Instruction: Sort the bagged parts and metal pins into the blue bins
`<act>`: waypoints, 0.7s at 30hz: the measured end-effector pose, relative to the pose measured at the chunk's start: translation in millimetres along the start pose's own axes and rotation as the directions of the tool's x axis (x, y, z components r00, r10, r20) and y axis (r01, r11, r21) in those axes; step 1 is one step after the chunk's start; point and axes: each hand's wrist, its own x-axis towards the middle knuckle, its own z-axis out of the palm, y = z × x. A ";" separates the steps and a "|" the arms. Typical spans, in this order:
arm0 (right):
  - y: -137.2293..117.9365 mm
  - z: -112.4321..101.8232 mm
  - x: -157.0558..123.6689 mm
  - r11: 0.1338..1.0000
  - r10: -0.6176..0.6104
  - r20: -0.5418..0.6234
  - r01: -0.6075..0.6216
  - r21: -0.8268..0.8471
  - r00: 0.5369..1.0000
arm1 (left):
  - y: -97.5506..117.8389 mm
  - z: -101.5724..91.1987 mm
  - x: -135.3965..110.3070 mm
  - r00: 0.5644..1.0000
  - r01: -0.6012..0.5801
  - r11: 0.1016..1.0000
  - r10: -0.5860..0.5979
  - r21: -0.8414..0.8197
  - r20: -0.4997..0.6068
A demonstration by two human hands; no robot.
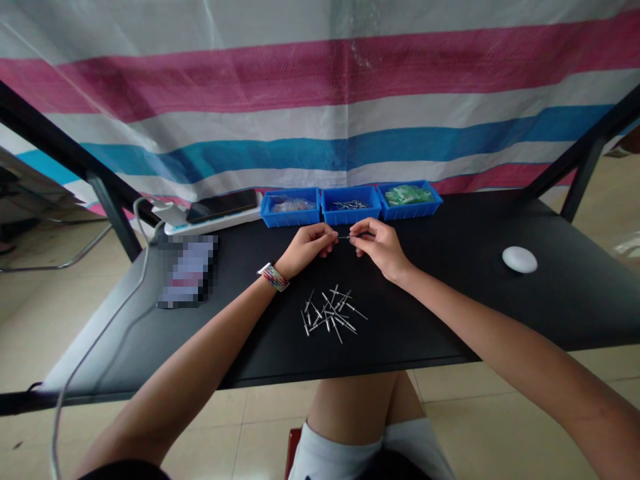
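Note:
Between my two hands a thin metal blind rivet (344, 237) stretches level above the black table. My left hand (311, 245) pinches its left end, and the fingertips of my right hand (379, 244) close on its right end. Fingers cover both ends of it. Nearer to me, below the hands, lies a loose pile of silver blind rivets (330, 315), pointing in many directions. Just behind the hands, the middle blue bin (350, 215) holds more thin metal pieces that look like rivets.
Left and right of the middle bin stand a blue bin (291, 219) with clear plastic bits and a blue bin (411, 211) with green-white packets. A phone (223, 205) rests on a white power strip (215, 223). A blurred device (187, 272), a cable (116, 310) and a white mouse-shaped object (520, 259) flank the hands.

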 end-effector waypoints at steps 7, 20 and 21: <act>-4.6 0.1 -0.7 0.999 0.050 0.012 -0.050 0.005 0.999 | 1.2 0.9 -0.5 0.999 -0.022 1.000 0.022 0.000 -0.027; -2.7 0.3 -0.6 0.999 0.041 0.016 -0.042 0.027 0.999 | 1.0 0.7 0.0 0.999 -0.033 0.997 0.031 -0.063 -0.030; -2.2 0.8 -0.8 0.999 0.033 0.013 -0.034 0.023 0.999 | 1.5 0.7 -0.1 0.999 -0.028 0.997 0.026 -0.065 -0.029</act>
